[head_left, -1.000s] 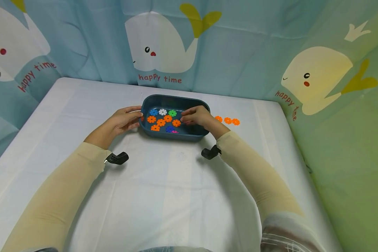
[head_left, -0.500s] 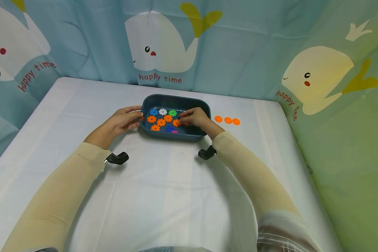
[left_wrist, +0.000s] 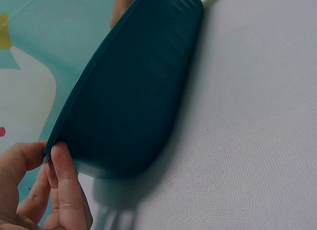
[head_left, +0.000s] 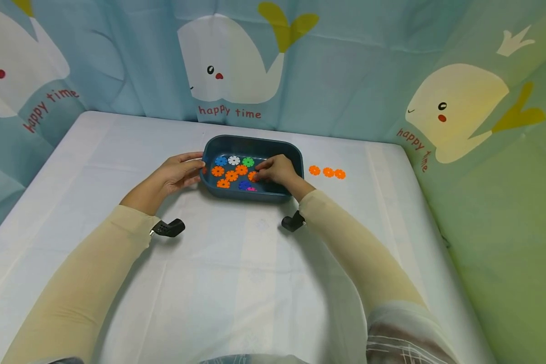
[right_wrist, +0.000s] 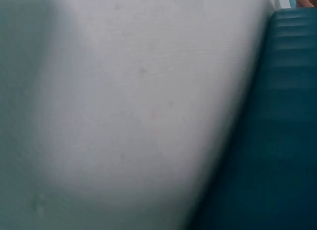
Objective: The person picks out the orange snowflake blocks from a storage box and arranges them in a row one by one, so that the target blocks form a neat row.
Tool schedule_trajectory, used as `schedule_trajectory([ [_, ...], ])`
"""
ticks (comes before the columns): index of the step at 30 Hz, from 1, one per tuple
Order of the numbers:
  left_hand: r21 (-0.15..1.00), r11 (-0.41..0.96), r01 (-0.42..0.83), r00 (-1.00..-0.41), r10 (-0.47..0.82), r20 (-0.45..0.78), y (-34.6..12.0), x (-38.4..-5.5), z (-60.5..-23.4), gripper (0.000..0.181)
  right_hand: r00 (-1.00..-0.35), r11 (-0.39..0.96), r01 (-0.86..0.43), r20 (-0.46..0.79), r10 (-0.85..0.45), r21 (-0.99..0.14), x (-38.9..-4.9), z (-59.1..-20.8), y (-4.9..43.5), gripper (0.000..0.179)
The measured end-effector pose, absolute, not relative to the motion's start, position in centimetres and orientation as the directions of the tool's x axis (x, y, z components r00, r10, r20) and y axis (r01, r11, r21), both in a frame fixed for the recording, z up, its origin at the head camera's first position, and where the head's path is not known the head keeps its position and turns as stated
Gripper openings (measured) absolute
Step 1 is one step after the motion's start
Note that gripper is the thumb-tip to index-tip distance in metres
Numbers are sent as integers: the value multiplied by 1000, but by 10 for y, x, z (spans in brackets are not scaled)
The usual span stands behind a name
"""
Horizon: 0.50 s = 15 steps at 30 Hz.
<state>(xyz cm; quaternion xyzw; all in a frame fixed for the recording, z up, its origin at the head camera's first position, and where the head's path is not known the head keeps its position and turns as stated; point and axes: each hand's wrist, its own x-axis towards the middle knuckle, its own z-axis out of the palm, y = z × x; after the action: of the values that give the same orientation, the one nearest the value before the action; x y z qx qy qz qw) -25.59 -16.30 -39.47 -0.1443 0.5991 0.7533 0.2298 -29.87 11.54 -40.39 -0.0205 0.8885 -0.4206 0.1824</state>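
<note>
A dark blue-green plastic tub sits on the table near the curtain. My left hand pinches its left rim; in the left wrist view the thumb lies inside and the fingers outside. Reaching over the near right side, my right hand is inside the tub, its bent fingertips right at an orange flower-shaped disc. I cannot tell whether they grip it. Several more orange discs lie to the left, with a blue disc, a white one, a green one, a dark blue one and a pink one.
Right of the tub, three orange discs lie in a row on the white-covered table. Behind stands a blue curtain with printed whales; a green curtain hangs along the right side.
My right hand has moved slightly left inside the tub, its fingertips now overlapping the orange disc. The left hand keeps its hold on the rim.
</note>
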Motion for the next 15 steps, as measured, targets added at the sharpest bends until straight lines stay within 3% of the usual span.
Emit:
schedule_trajectory([
  [15,837,-162,-523,-850,178,-496,-163,-255,-393,60,-953,708,75,-259,-156,-703,-298,-406,110,23],
])
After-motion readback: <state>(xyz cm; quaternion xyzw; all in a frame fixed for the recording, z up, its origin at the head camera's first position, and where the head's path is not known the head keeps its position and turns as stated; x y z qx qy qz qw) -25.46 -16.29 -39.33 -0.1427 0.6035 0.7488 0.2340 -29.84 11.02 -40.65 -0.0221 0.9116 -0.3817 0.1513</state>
